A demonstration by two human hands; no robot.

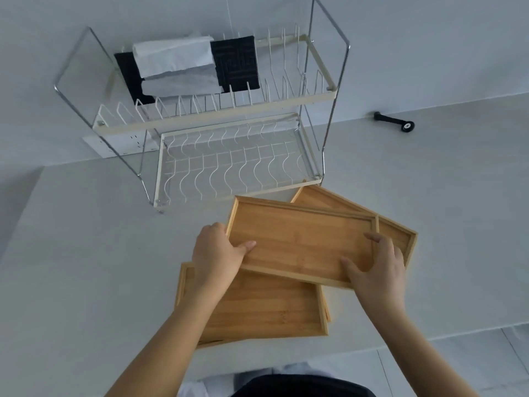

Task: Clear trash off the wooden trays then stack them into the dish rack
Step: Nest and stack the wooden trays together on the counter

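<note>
I hold a wooden tray [297, 239] by its two short ends, tilted and lifted over the others. My left hand [219, 250] grips its left end, my right hand [378, 267] its right end. Its inside is bare. A second wooden tray [266, 308] lies on the counter beneath, seemingly with another under it. A further tray [398, 236] pokes out behind on the right. The two-tier wire dish rack [229, 161] stands just beyond, its lower shelf holding nothing.
The rack's upper shelf holds black cloths [237, 61] and white folded paper [174, 55]. A white power strip [114, 143] lies behind the rack's left side. A small black tool [395, 121] lies at the far right of the counter. The counter's front edge [372, 336] runs close to my body.
</note>
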